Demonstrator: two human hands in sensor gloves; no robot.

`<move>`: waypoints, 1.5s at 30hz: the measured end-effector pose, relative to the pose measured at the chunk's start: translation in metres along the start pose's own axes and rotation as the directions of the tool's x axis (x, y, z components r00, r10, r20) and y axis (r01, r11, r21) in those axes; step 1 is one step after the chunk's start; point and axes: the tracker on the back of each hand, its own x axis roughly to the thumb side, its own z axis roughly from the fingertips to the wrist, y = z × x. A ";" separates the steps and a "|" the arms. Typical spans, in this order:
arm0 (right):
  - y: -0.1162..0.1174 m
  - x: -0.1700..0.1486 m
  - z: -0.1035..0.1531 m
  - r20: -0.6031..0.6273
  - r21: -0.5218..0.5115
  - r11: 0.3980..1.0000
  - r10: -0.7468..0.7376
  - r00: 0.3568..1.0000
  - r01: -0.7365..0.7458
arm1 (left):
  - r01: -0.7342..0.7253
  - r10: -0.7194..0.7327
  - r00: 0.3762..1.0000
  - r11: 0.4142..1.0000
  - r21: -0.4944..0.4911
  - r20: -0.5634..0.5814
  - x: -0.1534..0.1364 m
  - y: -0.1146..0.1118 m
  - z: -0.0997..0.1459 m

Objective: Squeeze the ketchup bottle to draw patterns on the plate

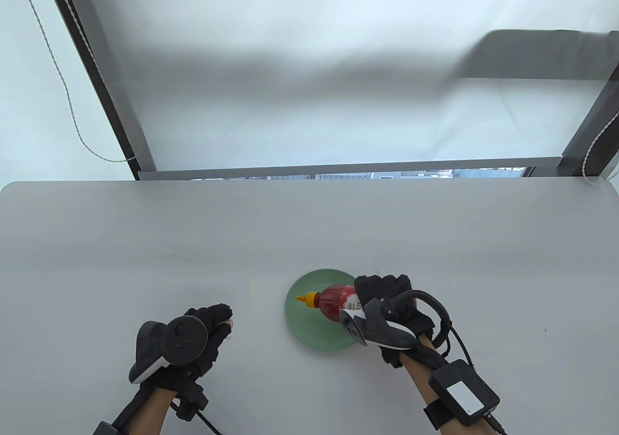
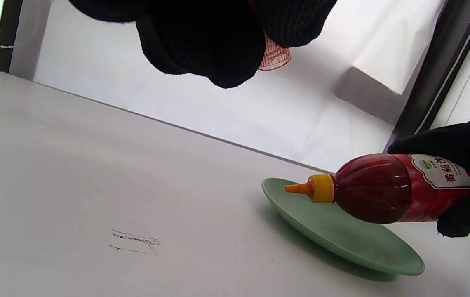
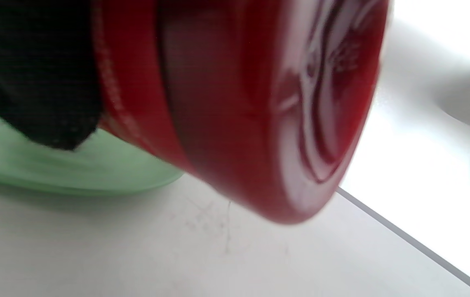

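Here, right hand (image 1: 387, 304) wraps ketchup bottle (image 1: 336, 302) around labelled body, fingers curled tight on it, bottle lying near horizontal above green plate (image 1: 297, 319), yellow nozzle (image 2: 311, 189) pointing left over plate's left part, no sauce visible on plate yet. Left hand (image 1: 193, 338) rests on table (image 1: 145, 241) well left of plate, holding nothing, fingers loosely curled. Likely next: tip nozzle downward, keep tip just above plate surface, squeeze gently and evenly while moving bottle. Risk: hard squeeze floods line, nozzle drifting past rim marks table
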 end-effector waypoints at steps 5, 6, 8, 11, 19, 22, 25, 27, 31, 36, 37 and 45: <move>-0.001 -0.001 0.002 -0.008 -0.008 1.000 -0.004 1.000 0.004 | -0.006 0.006 1.000 1.000 0.009 -0.007 -0.001 0.001 0.001; -0.001 0.000 0.002 -0.001 -0.029 1.000 -0.002 1.000 0.002 | -0.005 0.005 1.000 1.000 0.012 -0.007 -0.001 0.002 0.001; -0.002 0.000 0.003 -0.007 -0.036 0.999 0.011 1.000 -0.011 | -0.002 0.002 1.000 1.000 0.014 -0.005 -0.001 0.001 0.000; -0.002 0.001 0.003 -0.009 -0.028 1.000 0.010 1.000 -0.011 | -0.003 0.003 1.000 1.000 0.015 -0.004 -0.001 0.001 0.001; -0.001 -0.001 0.012 0.002 -0.045 0.999 0.005 1.000 -0.004 | -0.011 0.012 1.000 1.000 0.025 -0.009 -0.003 0.003 0.001; -0.001 -0.001 0.018 0.014 -0.041 0.999 0.006 1.000 -0.006 | -0.012 0.012 1.000 1.000 0.025 -0.010 -0.003 0.003 0.001; -0.002 0.001 0.025 0.024 -0.040 0.999 0.006 1.000 -0.005 | -0.011 0.011 1.000 1.000 0.026 -0.009 -0.003 0.003 0.001; -0.002 0.001 0.029 0.030 -0.044 0.999 0.000 1.000 0.001 | -0.009 0.009 1.000 1.000 0.026 -0.009 -0.003 0.003 0.001; -0.002 0.003 0.037 0.047 -0.037 0.999 0.000 0.999 0.002 | -0.009 0.009 1.000 1.000 0.028 -0.012 -0.003 0.003 0.002; -0.001 0.003 0.042 0.048 -0.036 0.999 -0.008 0.999 0.009 | -0.013 0.013 1.000 0.999 0.030 -0.012 -0.003 0.003 0.002; -0.001 0.003 0.042 0.044 -0.039 0.999 -0.001 0.999 0.003 | -0.013 0.014 1.000 0.999 0.029 -0.012 -0.003 0.003 0.002; 0.007 0.000 0.029 -0.008 -0.029 1.000 -0.003 1.000 0.003 | -0.023 0.023 1.000 0.999 0.032 -0.017 -0.005 0.004 0.002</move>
